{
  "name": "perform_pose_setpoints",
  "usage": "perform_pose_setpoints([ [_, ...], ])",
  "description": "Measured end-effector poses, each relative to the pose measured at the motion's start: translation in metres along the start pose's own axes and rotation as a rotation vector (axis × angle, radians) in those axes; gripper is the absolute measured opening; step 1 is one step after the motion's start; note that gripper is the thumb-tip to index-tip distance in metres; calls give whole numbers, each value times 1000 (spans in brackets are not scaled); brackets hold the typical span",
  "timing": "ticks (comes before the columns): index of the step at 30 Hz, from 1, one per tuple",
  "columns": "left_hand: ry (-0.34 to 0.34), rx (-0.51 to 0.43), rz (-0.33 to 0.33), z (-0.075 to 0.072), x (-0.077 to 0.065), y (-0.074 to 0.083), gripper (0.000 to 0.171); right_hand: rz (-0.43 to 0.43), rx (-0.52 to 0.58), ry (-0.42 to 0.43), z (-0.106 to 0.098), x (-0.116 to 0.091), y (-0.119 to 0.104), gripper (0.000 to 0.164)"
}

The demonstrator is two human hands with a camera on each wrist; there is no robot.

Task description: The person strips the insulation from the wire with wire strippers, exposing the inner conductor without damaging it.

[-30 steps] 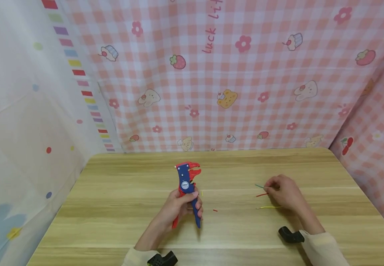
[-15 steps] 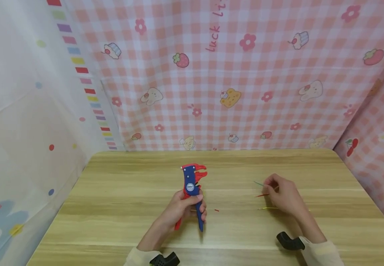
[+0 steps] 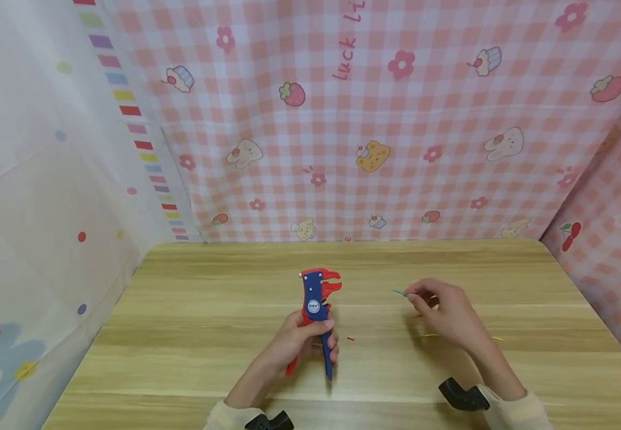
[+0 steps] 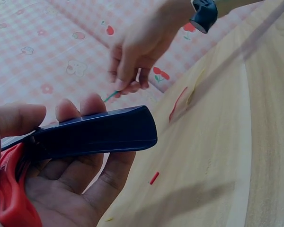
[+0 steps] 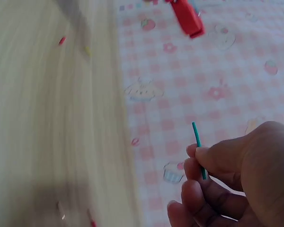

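Observation:
My left hand point(image 3: 310, 341) holds a red and blue wire stripper point(image 3: 314, 292) by its handles, its red head upright and the mouth facing right. Off to the right, my right hand point(image 3: 447, 310) pinches a short green wire point(image 5: 197, 135) between thumb and fingertips, raised above the table. The wire's free end points toward the stripper, with a gap between them. Beneath the right hand lie a red wire point(image 4: 178, 104) and a yellow wire point(image 4: 195, 87), both partly hidden by the hand in the head view.
A small red scrap point(image 3: 350, 339) lies on the wooden table point(image 3: 208, 310) just right of the stripper, and a tiny yellow scrap point(image 5: 87, 50) is near it. Patterned pink cloth point(image 3: 332, 131) hangs behind the table's far edge.
My right hand has lifted the green wire off the table and moved slightly left with it. The left hand and wire stripper have shifted a little right and down in view.

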State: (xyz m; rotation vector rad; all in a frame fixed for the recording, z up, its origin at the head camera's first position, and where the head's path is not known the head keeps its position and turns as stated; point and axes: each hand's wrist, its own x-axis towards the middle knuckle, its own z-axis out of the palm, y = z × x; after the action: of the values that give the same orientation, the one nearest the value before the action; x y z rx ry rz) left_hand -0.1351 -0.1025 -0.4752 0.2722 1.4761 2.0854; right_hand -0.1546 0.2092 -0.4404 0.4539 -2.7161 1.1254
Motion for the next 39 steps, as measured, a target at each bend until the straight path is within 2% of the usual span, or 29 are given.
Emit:
perform_pose_setpoints([
  [8, -17, -7, -17, 5, 1, -4, 11, -22, 21, -31, -1, -1, -19, 5],
  [11, -16, -7, -30, 5, 1, -5, 16, -30, 35, -38, -2, -2, -23, 6],
  [18, -22, -3, -59, 5, 0, -8, 40, -22, 68, -27, -1, -3, -29, 5],
  [23, -32, -8, -73, 5, 0, -9, 48, -31, 96, -42, 2, -3, -32, 5],
  [31, -28, -17, -89, 10, 0, -10, 47, -51, 77, -48, 5, -4, -33, 5],
  [39, -34, -29, -111, 14, 2, -14, 42, -29, 81, -60, 5, -4, -33, 8],
])
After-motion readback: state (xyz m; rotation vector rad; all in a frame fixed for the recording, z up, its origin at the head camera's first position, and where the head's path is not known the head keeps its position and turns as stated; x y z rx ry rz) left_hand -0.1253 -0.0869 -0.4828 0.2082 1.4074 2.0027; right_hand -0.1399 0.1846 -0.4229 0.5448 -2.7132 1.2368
